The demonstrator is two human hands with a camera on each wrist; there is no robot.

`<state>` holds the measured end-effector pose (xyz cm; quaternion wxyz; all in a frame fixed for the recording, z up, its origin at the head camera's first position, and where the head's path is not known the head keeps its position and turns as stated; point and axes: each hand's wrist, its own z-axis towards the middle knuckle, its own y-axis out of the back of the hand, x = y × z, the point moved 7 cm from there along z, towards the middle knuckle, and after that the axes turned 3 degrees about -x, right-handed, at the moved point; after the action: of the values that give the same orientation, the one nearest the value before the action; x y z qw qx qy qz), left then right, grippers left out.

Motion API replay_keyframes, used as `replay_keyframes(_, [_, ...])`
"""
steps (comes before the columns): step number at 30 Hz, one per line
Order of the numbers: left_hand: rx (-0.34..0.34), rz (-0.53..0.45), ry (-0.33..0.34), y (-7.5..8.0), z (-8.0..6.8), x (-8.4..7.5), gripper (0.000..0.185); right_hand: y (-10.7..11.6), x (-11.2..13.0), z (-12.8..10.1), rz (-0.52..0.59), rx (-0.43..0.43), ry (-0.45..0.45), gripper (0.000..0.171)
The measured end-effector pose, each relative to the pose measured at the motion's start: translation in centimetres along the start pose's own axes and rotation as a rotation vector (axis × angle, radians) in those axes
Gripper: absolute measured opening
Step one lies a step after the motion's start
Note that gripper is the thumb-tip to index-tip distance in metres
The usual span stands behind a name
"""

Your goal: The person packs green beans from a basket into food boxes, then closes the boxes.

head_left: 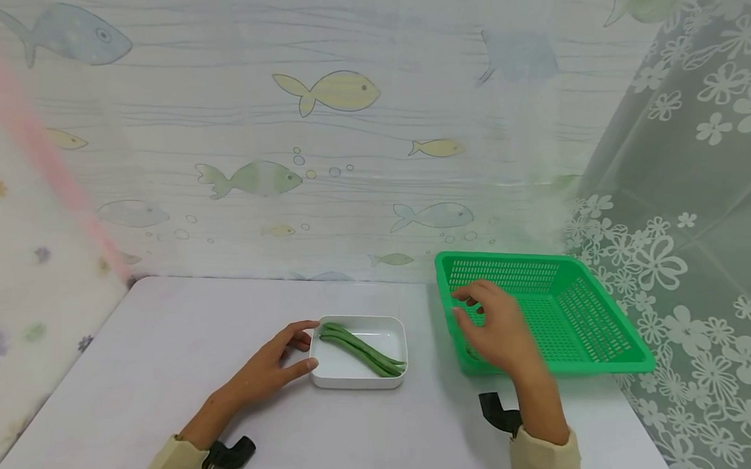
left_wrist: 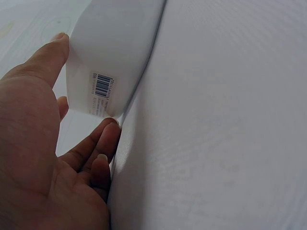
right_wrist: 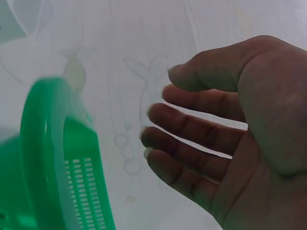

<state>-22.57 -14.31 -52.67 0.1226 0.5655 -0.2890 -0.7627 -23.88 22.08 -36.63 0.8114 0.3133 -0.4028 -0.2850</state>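
Note:
A white rectangular dish [head_left: 358, 382] stands on the table and holds a few long green beans [head_left: 361, 349]. My left hand [head_left: 310, 346] holds the dish by its left end, one finger on the far corner and another on the near one. From the left wrist view, the left hand [left_wrist: 86, 81] spans the dish's [left_wrist: 110, 43] barcoded side. My right hand [head_left: 471, 310] hovers, blurred, over the near-left corner of a green slotted basket [head_left: 602, 309]. In the right wrist view, the right hand [right_wrist: 160, 100] has its fingers loosely spread and holds nothing beside the basket rim [right_wrist: 48, 158].
The pale table [head_left: 168, 352] is walled by a fish-print curtain [head_left: 348, 159] behind, a flowered sheet on the left and a flower-print curtain [head_left: 691, 216] on the right. The basket sits close to the table's right edge.

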Motion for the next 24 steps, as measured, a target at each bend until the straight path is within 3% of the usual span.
replay_keyframes(8, [0.0,0.004,-0.007,-0.1,0.1,0.1,0.067,0.7,-2.5,-0.7,-0.006,0.107,-0.01,0.025])
replay_keyframes(20, [0.002,-0.001,-0.005,-0.1,0.0,0.0,0.066,0.0,-5.3,-1.7,0.014,0.375,-0.093,0.028])
replay_keyframes(24, [0.001,0.003,-0.003,-0.1,0.0,0.0,0.066,-0.9,-6.3,-2.2,0.044,0.498,-0.178,0.032])
